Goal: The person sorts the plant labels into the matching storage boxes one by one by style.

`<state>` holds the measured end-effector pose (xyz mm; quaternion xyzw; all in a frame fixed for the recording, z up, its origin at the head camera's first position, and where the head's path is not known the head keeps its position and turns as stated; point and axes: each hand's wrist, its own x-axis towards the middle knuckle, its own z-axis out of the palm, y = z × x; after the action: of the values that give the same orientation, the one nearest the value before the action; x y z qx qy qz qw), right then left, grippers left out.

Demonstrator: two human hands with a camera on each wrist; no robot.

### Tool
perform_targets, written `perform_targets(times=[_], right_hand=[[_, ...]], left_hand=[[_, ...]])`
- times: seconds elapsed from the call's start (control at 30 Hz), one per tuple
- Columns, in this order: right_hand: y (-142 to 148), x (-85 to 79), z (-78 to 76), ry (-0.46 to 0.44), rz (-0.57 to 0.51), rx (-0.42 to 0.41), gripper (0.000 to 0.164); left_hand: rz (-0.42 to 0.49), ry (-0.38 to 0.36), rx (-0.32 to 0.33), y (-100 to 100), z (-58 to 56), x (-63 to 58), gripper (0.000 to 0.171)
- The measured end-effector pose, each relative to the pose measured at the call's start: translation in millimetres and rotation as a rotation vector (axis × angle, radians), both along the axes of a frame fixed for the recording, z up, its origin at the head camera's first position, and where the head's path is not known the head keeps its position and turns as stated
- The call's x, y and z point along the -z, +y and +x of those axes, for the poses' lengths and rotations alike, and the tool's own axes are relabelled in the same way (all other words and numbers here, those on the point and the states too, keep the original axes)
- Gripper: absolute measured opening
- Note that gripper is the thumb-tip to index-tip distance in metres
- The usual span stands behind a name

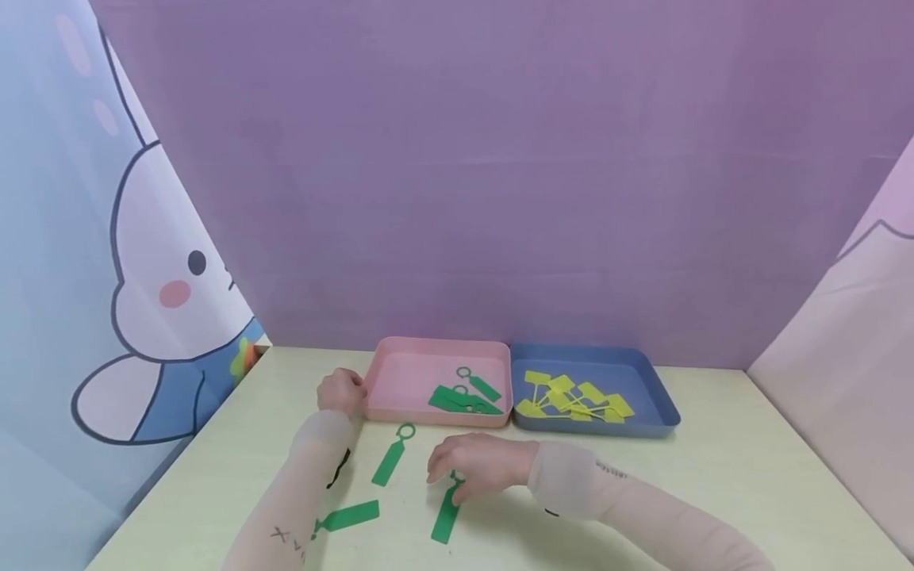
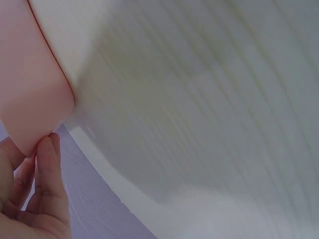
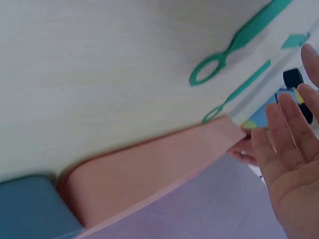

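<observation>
With thumb and fingers, my left hand pinches the left wall of a pink tray; the left wrist view shows the fingertips at the tray's corner. My right hand is over a green ring tag, covering part of its ring end in the head view. Its fingers are loosely extended and hold nothing in the right wrist view. Two other green tags, one upright-slanted and one sideways, lie on the table between the forearms. Several green tags lie inside the pink tray.
A blue tray stands against the pink tray's right side and holds several yellow tags. Behind both trays rises a purple backdrop. A cartoon-print curtain hangs on the left, beside the pale table.
</observation>
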<state>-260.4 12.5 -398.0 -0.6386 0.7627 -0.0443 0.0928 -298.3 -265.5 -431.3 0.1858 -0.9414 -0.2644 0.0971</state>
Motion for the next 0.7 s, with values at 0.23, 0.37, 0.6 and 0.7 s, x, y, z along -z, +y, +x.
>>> perform_targets(times=[0.23, 0.37, 0.6, 0.7], right_hand=[[-2.6, 8.8, 7.0, 0.017, 0.053, -0.057, 0.041], [-5.2, 13.5, 8.0, 0.045, 0.070, -0.082, 0.044], [-9.5, 20.0, 9.6, 0.066, 0.087, -0.133, 0.046], [-11.4, 24.0, 10.3, 0.047, 0.098, -0.145, 0.045]], left_hand=[[-0.002, 0.004, 0.011, -0.1, 0.5, 1.3, 0.013], [0.005, 0.002, 0.005, -0.3, 0.5, 1.1, 0.013], [0.000, -0.001, 0.012, -1.3, -0.6, 2.1, 0.013], [0.007, -0.009, 0.016, -2.1, 0.8, 0.2, 0.013]])
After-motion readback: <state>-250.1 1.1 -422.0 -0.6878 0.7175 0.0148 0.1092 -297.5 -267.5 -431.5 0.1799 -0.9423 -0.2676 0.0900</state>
